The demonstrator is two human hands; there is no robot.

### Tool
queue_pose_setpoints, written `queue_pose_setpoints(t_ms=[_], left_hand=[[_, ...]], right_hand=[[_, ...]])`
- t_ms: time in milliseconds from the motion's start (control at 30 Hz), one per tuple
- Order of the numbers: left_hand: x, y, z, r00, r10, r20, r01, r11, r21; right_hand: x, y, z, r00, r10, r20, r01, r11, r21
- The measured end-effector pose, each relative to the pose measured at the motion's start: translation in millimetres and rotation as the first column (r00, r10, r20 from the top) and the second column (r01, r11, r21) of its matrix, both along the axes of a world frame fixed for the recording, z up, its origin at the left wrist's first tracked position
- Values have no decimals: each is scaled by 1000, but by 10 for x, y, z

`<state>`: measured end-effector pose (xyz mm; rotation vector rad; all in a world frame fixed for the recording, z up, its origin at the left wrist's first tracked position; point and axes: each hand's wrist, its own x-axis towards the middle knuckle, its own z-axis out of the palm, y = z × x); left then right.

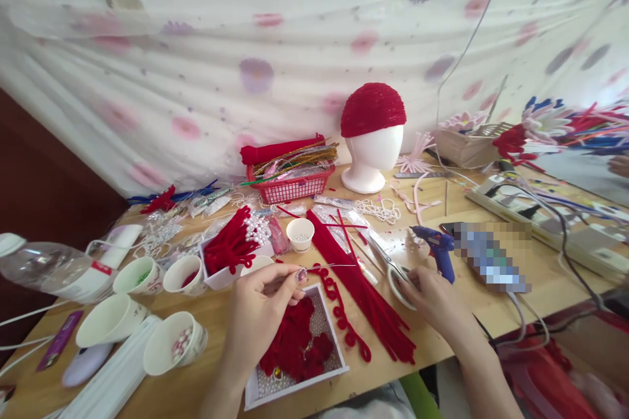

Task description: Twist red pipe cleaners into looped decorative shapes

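Near edge of worktop: we log a white tray w/ pearl beads and red pipe-cleaner pieces heaped inside. Left hand hovers over tray's near-left part, thumb and forefinger pinched on a thin wire that runs rightward, approx. level. Right hand sits at near-right edge, fingers curled round a small white roll, prob. tape; grip looks closed but fingertips partly hidden. Between the hands: red looped trim and a long bundle of red stems, lying diag. toward the near edge. Near-left corner: paper cups w/ beads, a clear bottle on its side. Mid worktop: scissors, blue glue gun just beyond right hand, small cup, white box of red loops w/ pearls. Far edge: red mesh basket of stems, foam head wearing red beaded cap, flower pieces at far-right corner. Step in hand, as we judge it: wire held taut, ready for binding or threading a red piece. Next move calls for keeping the pinch firm, bringing tape end to the wire w/o letting it spring loose.
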<state>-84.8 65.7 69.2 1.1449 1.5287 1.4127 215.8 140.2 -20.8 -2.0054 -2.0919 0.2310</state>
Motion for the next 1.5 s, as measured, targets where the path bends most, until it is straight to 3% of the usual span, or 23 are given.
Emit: queue_pose_setpoints(t_ms=[133,200,367,767,1067,1500], left_hand=[[48,52,-12,999,-49,2,49,999,2],[87,78,-20,996,-84,-6,84,996,-1],[182,78,-29,992,-119,-45,118,993,-19],[495,-76,29,999,-43,-13,42,998,-46],[690,-99,-71,1000,-7,18,8,997,-79],[738,-44,-225,1000,-18,25,21,992,-121]], right_hand=[[56,-162,80,972,-43,-231,48,999,16],[49,-218,88,961,-106,-256,117,993,25],[-87,-241,54,968,-174,-182,189,980,65],[-155,-251,29,985,-138,-102,146,986,75],[-114,-254,41,987,-138,-87,141,990,30],[-137,-248,36,993,-99,-59,101,995,24]])
